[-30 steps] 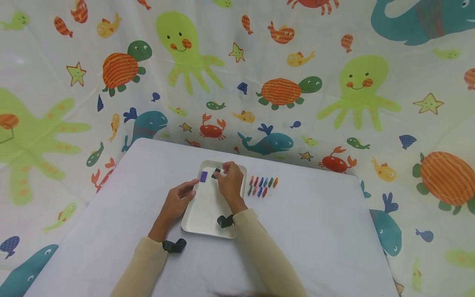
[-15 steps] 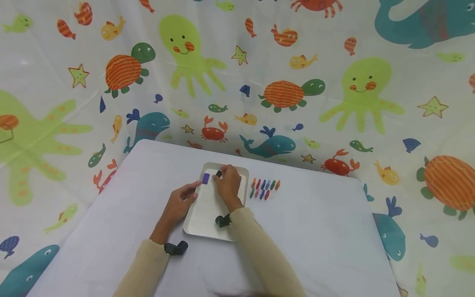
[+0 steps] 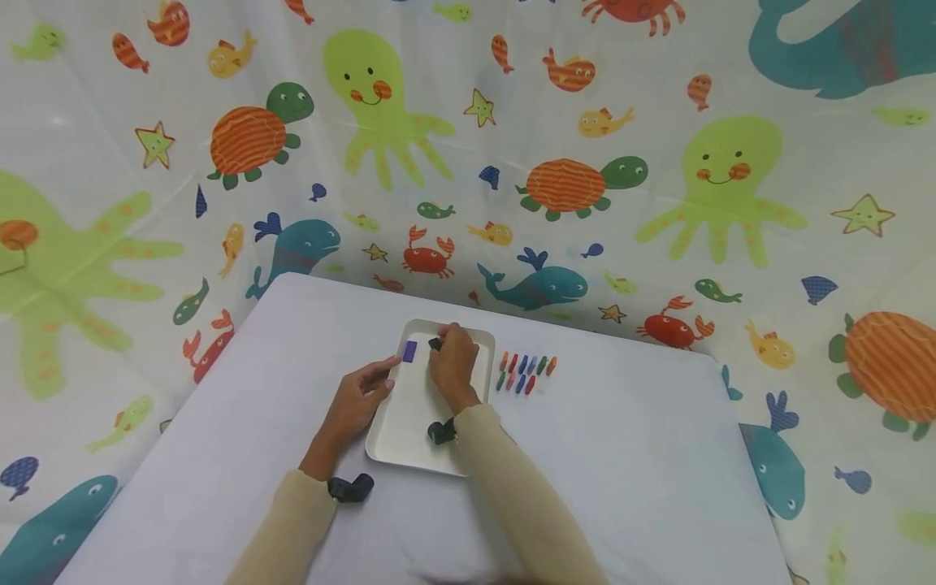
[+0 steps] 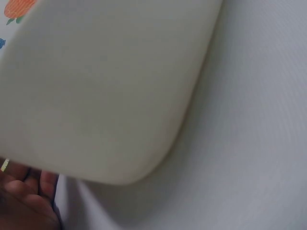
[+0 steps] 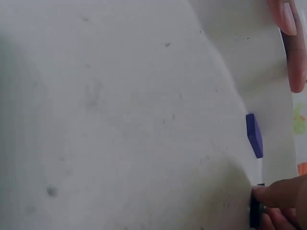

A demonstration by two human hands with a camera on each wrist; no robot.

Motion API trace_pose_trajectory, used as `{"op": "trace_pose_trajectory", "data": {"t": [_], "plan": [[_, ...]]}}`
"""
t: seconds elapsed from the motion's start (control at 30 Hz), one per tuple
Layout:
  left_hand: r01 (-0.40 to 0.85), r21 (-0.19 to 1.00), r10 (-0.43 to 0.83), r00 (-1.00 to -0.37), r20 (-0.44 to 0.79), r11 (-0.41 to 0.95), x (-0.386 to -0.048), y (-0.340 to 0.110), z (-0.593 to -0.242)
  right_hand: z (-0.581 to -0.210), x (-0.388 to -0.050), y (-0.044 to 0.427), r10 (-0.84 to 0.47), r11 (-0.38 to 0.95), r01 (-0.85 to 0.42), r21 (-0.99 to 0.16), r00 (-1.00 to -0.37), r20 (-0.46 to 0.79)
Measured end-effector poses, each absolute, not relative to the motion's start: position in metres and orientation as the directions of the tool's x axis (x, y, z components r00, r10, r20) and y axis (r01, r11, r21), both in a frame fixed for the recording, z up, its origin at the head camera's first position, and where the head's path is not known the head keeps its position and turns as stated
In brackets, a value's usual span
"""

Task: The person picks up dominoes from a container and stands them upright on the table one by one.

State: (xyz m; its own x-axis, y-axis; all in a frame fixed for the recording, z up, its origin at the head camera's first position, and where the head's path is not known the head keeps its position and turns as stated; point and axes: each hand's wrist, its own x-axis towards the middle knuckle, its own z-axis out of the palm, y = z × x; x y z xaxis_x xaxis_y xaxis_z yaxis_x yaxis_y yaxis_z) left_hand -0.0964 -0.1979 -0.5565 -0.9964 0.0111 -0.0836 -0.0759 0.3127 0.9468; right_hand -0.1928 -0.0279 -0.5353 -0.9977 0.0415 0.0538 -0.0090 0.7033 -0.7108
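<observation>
A white tray (image 3: pixel 417 447) lies on the table, with a flat purple block (image 3: pixel 409 352) inside near its left wall. My right hand (image 3: pixel 455 366) reaches over the tray and pinches a small dark rectangular block (image 3: pixel 435 344) between thumb and fingers. In the right wrist view, this dark block (image 5: pixel 255 211) stands close to the tray's wall, just beyond the purple block (image 5: pixel 255 135); fingers partly hide it. My left hand (image 3: pixel 356 398) is at the tray's left rim, thumb and forefinger apart and their tips touching the edge.
Two short rows of small coloured sticks (image 3: pixel 526 374), perhaps crayons, lie on the white table (image 3: pixel 621 455) right of the tray. A curtain (image 3: pixel 453 146) printed with sea animals hangs behind the table. Each wrist wears a small black camera (image 3: pixel 353 488).
The dark block has turned in my right hand, and the fingers now cover more of it. My left hand stays at the rim. The whole view has shifted slightly.
</observation>
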Motion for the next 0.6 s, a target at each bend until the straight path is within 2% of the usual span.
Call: {"op": "trace_pose_trajectory", "data": {"t": [0.17,0.37,0.6], "plan": [[-0.091,0.943,-0.003,-0.995,-0.095,0.321,-0.094,-0.197,-0.556,-0.531,-0.187,-0.02,-0.007,0.704,-0.045,-0.709,-0.998,0.056],[-0.109,0.94,-0.01,-0.994,-0.112,0.324,-0.088,-0.192,-0.554,-0.532,-0.181,-0.014,-0.036,0.762,-0.069,-0.644,-0.997,0.064],[-0.068,0.941,-0.013,-0.998,-0.067,0.332,-0.081,-0.189,-0.55,-0.529,-0.177,-0.011,-0.063,0.779,-0.074,-0.623,-0.997,0.04]]}}
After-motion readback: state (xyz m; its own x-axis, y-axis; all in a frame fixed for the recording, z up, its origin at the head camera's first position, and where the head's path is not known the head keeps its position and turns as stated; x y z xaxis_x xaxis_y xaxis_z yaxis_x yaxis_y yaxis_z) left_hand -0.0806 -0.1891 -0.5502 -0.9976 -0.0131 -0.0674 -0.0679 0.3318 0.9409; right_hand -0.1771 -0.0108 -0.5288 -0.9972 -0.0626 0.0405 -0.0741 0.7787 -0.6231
